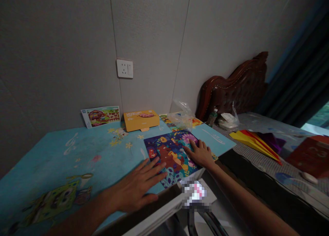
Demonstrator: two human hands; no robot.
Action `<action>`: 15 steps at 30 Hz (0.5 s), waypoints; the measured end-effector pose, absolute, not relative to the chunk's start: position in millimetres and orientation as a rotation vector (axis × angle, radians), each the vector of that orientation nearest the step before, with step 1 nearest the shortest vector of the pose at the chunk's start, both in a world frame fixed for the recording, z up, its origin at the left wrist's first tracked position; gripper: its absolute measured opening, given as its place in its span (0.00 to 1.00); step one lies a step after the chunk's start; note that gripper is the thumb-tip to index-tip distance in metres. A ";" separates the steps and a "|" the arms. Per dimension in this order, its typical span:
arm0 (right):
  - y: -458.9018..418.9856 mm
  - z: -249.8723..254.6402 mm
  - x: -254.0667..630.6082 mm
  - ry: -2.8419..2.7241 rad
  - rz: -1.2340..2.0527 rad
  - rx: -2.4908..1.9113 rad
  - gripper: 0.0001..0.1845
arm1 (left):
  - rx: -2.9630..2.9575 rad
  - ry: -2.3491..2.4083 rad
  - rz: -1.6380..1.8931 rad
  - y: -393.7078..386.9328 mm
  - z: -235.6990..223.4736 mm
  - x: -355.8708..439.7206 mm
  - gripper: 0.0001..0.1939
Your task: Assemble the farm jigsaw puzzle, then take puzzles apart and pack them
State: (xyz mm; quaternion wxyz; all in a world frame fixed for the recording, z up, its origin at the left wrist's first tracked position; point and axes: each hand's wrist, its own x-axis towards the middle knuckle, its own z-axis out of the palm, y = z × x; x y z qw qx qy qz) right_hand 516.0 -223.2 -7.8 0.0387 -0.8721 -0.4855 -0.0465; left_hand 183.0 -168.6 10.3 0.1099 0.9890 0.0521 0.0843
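A colourful jigsaw puzzle picture (171, 153) lies flat near the front edge of the blue cartoon-printed table (77, 157). My left hand (137, 186) rests flat on the table with fingers spread, its fingertips touching the puzzle's left edge. My right hand (199, 153) lies flat and open on the puzzle's right side. Neither hand holds anything.
A yellow box (141, 120), a farm picture card (101, 116) leaning on the wall, and a clear plastic bag (183, 119) sit at the table's back. Right of the table, a bed holds yellow and red paper (254, 141), a red box (311, 155) and a bottle (212, 117).
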 end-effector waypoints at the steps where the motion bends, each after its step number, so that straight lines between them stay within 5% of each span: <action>1: -222.9 -8.0 509.7 -1.486 -0.135 -2.674 0.41 | 2.877 0.129 0.193 -173.0 14.3 188.6 0.32; 6: -222.9 -10.8 483.6 -1.497 -0.142 -2.668 0.41 | 2.803 0.097 0.106 -165.8 20.8 179.8 0.25; 15: -214.6 -7.4 407.3 -1.473 -0.066 -2.624 0.41 | 2.817 0.281 0.197 -156.4 5.0 109.2 0.27</action>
